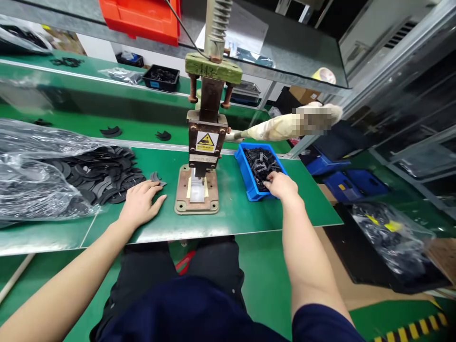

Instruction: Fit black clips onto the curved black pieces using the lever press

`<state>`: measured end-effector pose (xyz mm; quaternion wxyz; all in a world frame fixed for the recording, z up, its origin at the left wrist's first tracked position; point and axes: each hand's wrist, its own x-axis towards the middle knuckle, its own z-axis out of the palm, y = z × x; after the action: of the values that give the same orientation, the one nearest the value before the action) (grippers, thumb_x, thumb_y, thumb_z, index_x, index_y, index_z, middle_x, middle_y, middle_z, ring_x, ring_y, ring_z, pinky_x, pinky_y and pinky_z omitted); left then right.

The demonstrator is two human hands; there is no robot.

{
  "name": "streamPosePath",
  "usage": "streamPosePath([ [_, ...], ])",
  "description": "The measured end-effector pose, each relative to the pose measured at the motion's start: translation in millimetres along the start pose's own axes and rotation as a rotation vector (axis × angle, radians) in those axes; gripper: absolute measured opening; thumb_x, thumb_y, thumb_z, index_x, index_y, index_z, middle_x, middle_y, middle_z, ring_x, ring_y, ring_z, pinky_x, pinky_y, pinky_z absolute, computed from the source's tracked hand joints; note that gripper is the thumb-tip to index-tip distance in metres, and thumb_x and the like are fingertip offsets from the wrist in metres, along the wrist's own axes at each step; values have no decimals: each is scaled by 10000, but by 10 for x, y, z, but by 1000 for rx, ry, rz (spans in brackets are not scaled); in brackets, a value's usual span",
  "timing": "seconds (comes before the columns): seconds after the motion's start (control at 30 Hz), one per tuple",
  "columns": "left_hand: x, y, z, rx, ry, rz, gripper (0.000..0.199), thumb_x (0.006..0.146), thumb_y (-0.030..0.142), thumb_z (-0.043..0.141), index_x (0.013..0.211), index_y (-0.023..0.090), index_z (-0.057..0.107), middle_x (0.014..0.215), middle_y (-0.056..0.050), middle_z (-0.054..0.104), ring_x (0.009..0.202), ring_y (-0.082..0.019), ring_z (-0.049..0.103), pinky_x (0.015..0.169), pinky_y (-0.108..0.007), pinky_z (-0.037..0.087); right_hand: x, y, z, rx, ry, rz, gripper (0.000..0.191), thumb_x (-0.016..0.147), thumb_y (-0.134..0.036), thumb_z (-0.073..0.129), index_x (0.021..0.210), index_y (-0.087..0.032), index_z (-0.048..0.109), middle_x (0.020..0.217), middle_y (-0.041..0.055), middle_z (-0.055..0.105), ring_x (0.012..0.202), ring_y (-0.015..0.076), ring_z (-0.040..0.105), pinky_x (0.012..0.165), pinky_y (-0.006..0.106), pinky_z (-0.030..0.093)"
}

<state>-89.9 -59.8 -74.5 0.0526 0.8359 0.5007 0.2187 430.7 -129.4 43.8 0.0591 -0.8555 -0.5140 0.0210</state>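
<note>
My left hand [141, 203] lies on the green bench with its fingers stretched out, holding nothing. Just past its fingertips is a curved dark grey piece [157, 178], and a heap of similar curved black pieces [103, 175] spills from a clear plastic bag [39, 171] to the left. My right hand [283, 185] reaches over the near edge of a blue bin [245, 173], fingertips pinched among small black parts [260, 164]. What they grip is too small to make out. Between my hands stands a hand press [208, 137], its ram above a pale fixture [197, 190].
The press lever with a cloth-wrapped handle [285, 126] juts right above the blue bin. Behind are a black tray of parts [162, 77] and two loose curved pieces [110, 131]. An orange bin [142, 19] sits on the shelf overhead. Bagged parts [388, 237] lie at lower right.
</note>
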Motion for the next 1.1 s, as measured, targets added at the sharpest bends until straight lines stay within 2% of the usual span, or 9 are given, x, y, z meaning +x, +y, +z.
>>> streamPosePath([
  [0.1, -10, -32, -5, -9, 8, 1, 410, 1005, 534, 548, 1216, 246, 748, 1459, -117, 714, 1447, -363, 572, 1228, -532, 389, 24, -6, 6, -61, -60, -1, 260, 917, -432, 729, 1070, -222, 746, 1171, 96, 743, 1130, 230, 684, 1041, 425, 537],
  [0.23, -14, -32, -9, -24, 12, 8, 380, 1007, 520, 550, 1182, 243, 742, 1442, -116, 719, 1440, -360, 576, 1220, -528, 393, 2, 14, 20, -72, -84, -9, 379, 981, -514, 670, 1155, -179, 700, 1208, 74, 722, 1152, 201, 678, 1077, 466, 570],
  [0.37, -24, -14, -13, -48, 35, 22, 338, 1009, 495, 570, 1162, 244, 737, 1421, -114, 727, 1434, -354, 580, 1212, -529, 397, -17, 27, 12, 1, -73, -33, 365, 965, -501, 699, 1120, -171, 700, 1147, 61, 721, 1109, 191, 679, 1057, 456, 580],
  [0.53, -32, -51, -27, -84, 118, 66, 282, 1012, 462, 614, 1127, 236, 736, 1374, -113, 746, 1374, -354, 628, 1174, -552, 445, -66, -24, -105, 246, 143, -86, 197, 852, -374, 743, 877, -185, 693, 1026, 96, 701, 1045, 212, 649, 1037, 409, 531],
  [0.63, -25, -16, -95, -127, 219, 84, 243, 1007, 427, 648, 1122, 231, 734, 1341, -118, 756, 1336, -344, 657, 1152, -546, 478, -277, -131, -129, 504, 327, -134, 234, 904, -412, 635, 1000, -199, 658, 938, 58, 666, 903, 185, 624, 909, 378, 553],
  [0.73, -53, 224, -229, -220, 369, 96, 221, 987, 373, 694, 1155, 232, 721, 1287, -122, 768, 1300, -331, 681, 1140, -539, 501, -710, -390, 27, 794, 431, -231, 283, 971, -466, 563, 1117, -227, 605, 944, 35, 669, 809, 157, 637, 784, 339, 568],
  [0.83, -142, 676, -390, -379, 425, 192, 270, 958, 310, 742, 1218, 247, 700, 1238, -107, 777, 1213, -301, 718, 1086, -502, 547, -1250, -798, 330, 1033, 354, -391, 244, 963, -463, 656, 1084, -255, 617, 959, 28, 712, 786, 149, 697, 738, 326, 596],
  [0.97, -278, 1261, -522, -605, 281, 358, 381, 963, 266, 755, 1330, 263, 653, 1202, -94, 786, 1118, -263, 745, 992, -449, 580, -1790, -1293, 693, 1260, 180, -588, 131, 974, -356, 674, 1067, -267, 647, 932, 30, 739, 827, 166, 739, 749, 351, 632],
  [1.1, -364, 1472, -554, -683, 188, 398, 362, 973, 272, 757, 1318, 255, 648, 1136, -86, 803, 1016, -235, 761, 929, -426, 570, -1939, -1496, 872, 1365, 92, -681, 148, 942, -270, 718, 1088, -280, 693, 967, 35, 751, 929, 185, 740, 844, 392, 643],
])
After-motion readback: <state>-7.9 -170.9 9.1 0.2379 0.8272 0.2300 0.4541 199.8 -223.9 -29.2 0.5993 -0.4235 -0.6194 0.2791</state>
